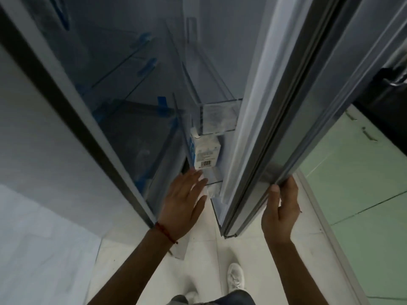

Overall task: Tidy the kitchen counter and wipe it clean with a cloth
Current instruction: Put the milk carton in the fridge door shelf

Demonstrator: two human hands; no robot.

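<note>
The view looks down into an open fridge [123, 89] with its door [275, 111] swung partly out to the right. The right hand [280, 211] grips the lower edge of the door, the thumb pressed against the near face and the fingers curled round behind it. The left hand [184, 199] is flat and spread, its fingers straight and holding nothing, reaching toward the bottom of the door's inner side; whether its fingertips touch the clear plastic there cannot be told. A red thread bracelet [166, 233] circles the left wrist. On the inside of the door, a white carton [204, 151] with blue on its side and a barcode near its base stands upright in the lowest door shelf [211, 177], just beyond the left fingertips. Directly above the carton sits a clear door bin [220, 116]; something pale shows through its front, too blurred to name. In the fridge body, the glass shelves [119, 69] carry strips of blue tape [161, 102] and show nothing on them. To the right are pale green cupboard doors [356, 172] with small handles, under a dark counter edge [378, 102]. Neither the counter's top nor a cloth is in view. A white shoe [235, 277] stands on the light tiled floor [204, 256].
</note>
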